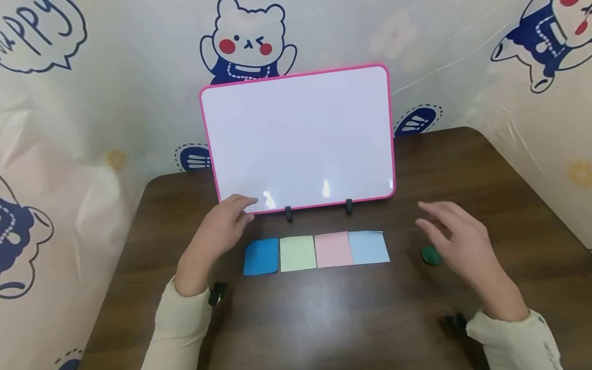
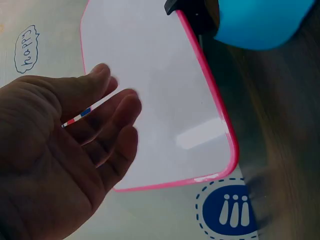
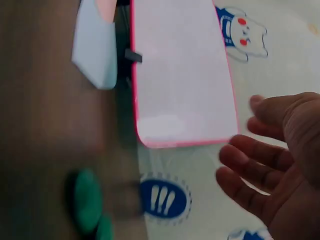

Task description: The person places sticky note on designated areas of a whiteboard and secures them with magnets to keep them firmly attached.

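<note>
A whiteboard (image 1: 300, 139) with a pink frame stands tilted back on black supports (image 1: 289, 214). My left hand (image 1: 217, 231) hovers by its lower left corner, fingers loosely bent; the left wrist view shows the palm and nothing in the grasp. To the right of the board, my right hand (image 1: 462, 244) is raised over the table with relaxed fingers, holding nothing. Close to it lies a green round piece (image 1: 431, 255), partly hidden; the right wrist view shows a second green shape (image 3: 104, 228) beside it, blurred.
In front of the board lies a row of square papers: dark blue (image 1: 261, 257), pale green (image 1: 298, 253), pink (image 1: 333, 249) and light blue (image 1: 368, 247). They rest on a brown wooden table (image 1: 324, 318). A cartoon-printed curtain (image 1: 134, 103) hangs behind and at both sides.
</note>
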Motion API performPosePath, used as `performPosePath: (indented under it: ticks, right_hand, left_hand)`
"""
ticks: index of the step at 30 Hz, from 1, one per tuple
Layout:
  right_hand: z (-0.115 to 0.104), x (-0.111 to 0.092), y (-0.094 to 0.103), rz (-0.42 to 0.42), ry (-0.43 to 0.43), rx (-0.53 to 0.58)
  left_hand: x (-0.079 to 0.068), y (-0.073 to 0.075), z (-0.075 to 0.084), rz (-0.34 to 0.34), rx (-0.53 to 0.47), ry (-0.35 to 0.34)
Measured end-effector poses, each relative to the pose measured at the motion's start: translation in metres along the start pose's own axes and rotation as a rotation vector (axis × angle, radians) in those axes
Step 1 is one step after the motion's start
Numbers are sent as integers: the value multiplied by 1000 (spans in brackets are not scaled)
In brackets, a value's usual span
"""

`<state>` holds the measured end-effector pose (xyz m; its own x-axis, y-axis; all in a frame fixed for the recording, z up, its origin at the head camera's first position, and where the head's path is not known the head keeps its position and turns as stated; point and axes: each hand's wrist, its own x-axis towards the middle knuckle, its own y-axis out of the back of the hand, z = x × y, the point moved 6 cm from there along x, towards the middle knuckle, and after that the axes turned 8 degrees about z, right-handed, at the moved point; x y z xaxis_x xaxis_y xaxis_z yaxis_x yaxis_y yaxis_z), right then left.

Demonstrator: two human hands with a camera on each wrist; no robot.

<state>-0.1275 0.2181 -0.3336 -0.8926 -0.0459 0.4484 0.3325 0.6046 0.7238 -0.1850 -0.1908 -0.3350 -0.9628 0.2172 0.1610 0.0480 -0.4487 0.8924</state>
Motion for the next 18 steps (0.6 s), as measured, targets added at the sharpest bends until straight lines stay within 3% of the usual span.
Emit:
performPosePath:
  ticks: [4,10,12,18]
  right_hand:
    - [18,-25,4,-41,-5,-55]
    - [41,-57,-12,-281,-133,-95]
    - [43,-61,-17,-326,-147,-112]
    - [41,-65,-24,-330,-91,-147]
  left_hand:
    - [-5,-3,-9,-95,-30,52]
    - [-16,-12,-21,-247,-17,138]
    - [-16,-14,-23,-262,-19,144]
    - [-14,-16,-28,-268,-46,155]
